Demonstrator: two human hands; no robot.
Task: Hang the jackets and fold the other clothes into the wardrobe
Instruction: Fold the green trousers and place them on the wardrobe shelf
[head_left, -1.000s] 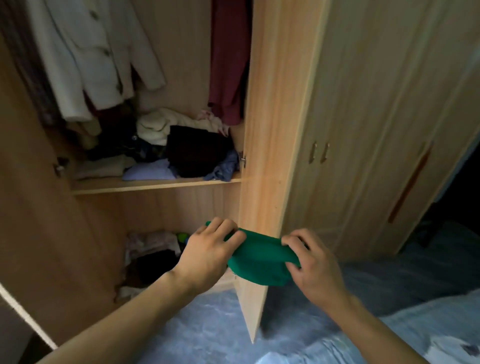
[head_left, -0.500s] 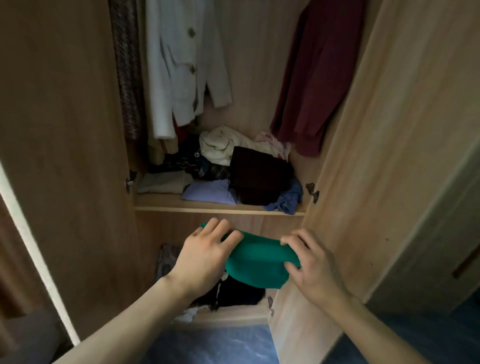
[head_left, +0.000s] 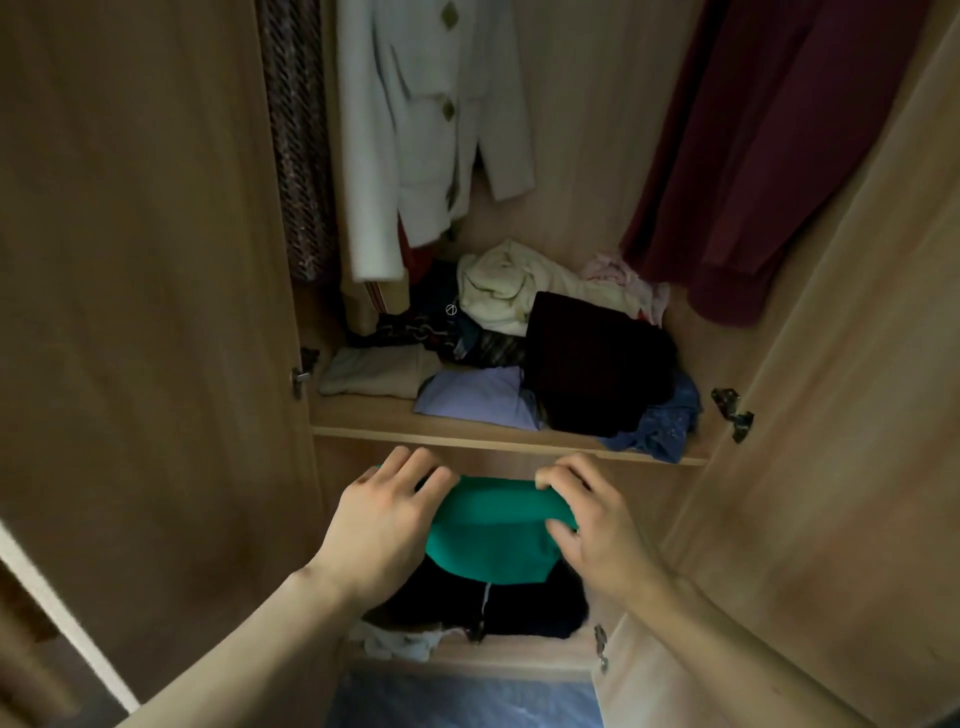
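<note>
Since half a second ago I have come closer and squarer to the open wardrobe (head_left: 156, 260), and both hands have carried the folded green garment (head_left: 493, 530) forward until it sits just under the front edge of the middle shelf (head_left: 363, 423).

Head view: the left hand (head_left: 384, 525) grips the garment's left end, fingers (head_left: 415, 467) curled over the top. The right hand (head_left: 592, 535) pinches the right end between thumb and curled fingers. The garment hangs between them above the dark clothes (head_left: 483, 603) in the lower compartment, at 6 o'clock from the shelf pile.

My worry is the fold. It is held only at its ends, so the middle could sag open on the way in. If it goes up to the shelf, its bare strip of wood at 9 o'clock from the lilac folded top (head_left: 478, 397) is narrow, and the black bundle (head_left: 597, 364) and blue cloth (head_left: 660, 421) already crowd the lip at 3 o'clock; a nudge could tip them off. The shelf edge lies just beyond my knuckles. The right door (head_left: 831, 415) stands close beside my right wrist, its hinge (head_left: 732, 413) at 1 o'clock. The hanging white jacket (head_left: 431, 130) and maroon coat (head_left: 779, 156) are well clear overhead.
</note>
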